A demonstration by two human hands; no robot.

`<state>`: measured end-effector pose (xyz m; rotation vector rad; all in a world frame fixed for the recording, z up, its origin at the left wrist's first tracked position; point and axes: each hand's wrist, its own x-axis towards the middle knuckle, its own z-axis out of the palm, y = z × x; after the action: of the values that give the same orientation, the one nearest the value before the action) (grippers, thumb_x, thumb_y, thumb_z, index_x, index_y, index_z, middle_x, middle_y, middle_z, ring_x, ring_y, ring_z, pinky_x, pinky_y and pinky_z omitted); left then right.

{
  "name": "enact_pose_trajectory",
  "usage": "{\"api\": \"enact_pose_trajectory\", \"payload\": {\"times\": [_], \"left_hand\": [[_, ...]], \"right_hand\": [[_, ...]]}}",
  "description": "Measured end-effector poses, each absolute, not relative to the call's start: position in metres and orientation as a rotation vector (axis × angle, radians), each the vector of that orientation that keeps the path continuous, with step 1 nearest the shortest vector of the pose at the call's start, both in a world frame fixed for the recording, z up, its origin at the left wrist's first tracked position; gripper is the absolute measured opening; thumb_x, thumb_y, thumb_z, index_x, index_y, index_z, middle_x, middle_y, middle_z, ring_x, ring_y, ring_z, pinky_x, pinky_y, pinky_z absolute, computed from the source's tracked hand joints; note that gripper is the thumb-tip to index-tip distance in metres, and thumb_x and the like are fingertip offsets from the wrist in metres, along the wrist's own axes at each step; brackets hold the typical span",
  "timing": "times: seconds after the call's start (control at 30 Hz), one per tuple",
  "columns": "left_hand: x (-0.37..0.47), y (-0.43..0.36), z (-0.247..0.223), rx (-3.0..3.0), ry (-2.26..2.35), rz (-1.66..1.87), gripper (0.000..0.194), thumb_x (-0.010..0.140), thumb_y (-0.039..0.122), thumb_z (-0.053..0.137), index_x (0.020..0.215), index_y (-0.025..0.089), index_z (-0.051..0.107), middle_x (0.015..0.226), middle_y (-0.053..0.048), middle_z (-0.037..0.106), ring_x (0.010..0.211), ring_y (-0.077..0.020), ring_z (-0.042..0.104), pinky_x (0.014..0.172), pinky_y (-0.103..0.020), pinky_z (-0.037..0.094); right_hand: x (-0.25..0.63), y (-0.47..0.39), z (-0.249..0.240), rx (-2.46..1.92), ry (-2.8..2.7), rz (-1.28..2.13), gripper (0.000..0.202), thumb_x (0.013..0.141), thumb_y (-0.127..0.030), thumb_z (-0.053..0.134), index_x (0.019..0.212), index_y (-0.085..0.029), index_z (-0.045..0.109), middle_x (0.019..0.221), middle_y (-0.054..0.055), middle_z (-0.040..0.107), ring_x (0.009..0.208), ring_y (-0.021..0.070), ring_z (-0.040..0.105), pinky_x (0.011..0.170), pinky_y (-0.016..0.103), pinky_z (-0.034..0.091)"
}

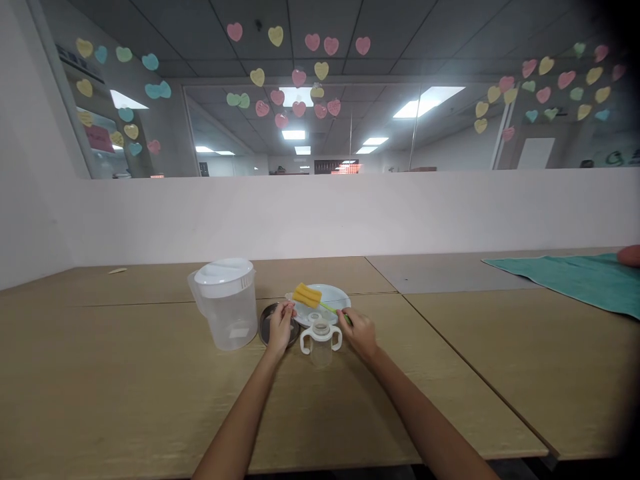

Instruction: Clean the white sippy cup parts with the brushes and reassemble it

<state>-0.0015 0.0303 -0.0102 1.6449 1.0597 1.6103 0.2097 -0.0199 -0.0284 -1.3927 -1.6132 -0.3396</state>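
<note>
My right hand [359, 331] grips the green handle of a bottle brush [307, 295] with a yellow sponge head. The brush points left, its head above the pale plate [341, 297]. My left hand [281, 325] is closed, fingertips together just left of the sponge. Something small and clear may be at those fingertips, but I cannot make it out. Below and between my hands stands a clear baby bottle [321, 350] with a white two-handled collar, upright and uncapped. Partly behind my left hand lies a round metal bowl [265, 328]. A small clear piece [314, 318] is at the plate's near edge.
A clear plastic pitcher [231, 317] with a white lid stands left of the bowl. At the far right, a teal towel [575, 275] lies on the table [150, 387], with part of a reddish object [629, 256] at its edge. A white wall [320, 217] rises behind.
</note>
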Motion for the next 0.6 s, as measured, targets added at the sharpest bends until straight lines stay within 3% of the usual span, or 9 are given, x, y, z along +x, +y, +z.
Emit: {"api": "enact_pose_trajectory", "payload": {"times": [0.4, 0.6], "left_hand": [[-0.016, 0.034, 0.002, 1.183, 0.865, 1.992, 0.037, 0.074, 0.054, 0.057, 0.076, 0.016, 0.052, 0.057, 0.006, 0.048, 0.055, -0.0082, 0.051, 0.06, -0.021, 0.045], [-0.029, 0.034, -0.002, 1.432, 1.402, 1.9, 0.038, 0.081, 0.049, 0.046, 0.09, 0.015, 0.06, 0.055, 0.004, 0.049, 0.047, -0.0107, 0.05, 0.05, -0.022, 0.042]], "right_hand": [[0.213, -0.013, -0.03, -1.47, -1.474, -0.414, 0.048, 0.091, -0.051, 0.034, 0.078, -0.017, 0.065, 0.07, 0.003, 0.066, 0.058, 0.01, 0.056, 0.054, 0.022, 0.026], [0.213, -0.011, -0.032, -1.443, -1.486, -0.455, 0.047, 0.09, -0.052, 0.035, 0.076, -0.018, 0.064, 0.07, 0.003, 0.067, 0.058, 0.0104, 0.057, 0.054, 0.023, 0.026]]}}
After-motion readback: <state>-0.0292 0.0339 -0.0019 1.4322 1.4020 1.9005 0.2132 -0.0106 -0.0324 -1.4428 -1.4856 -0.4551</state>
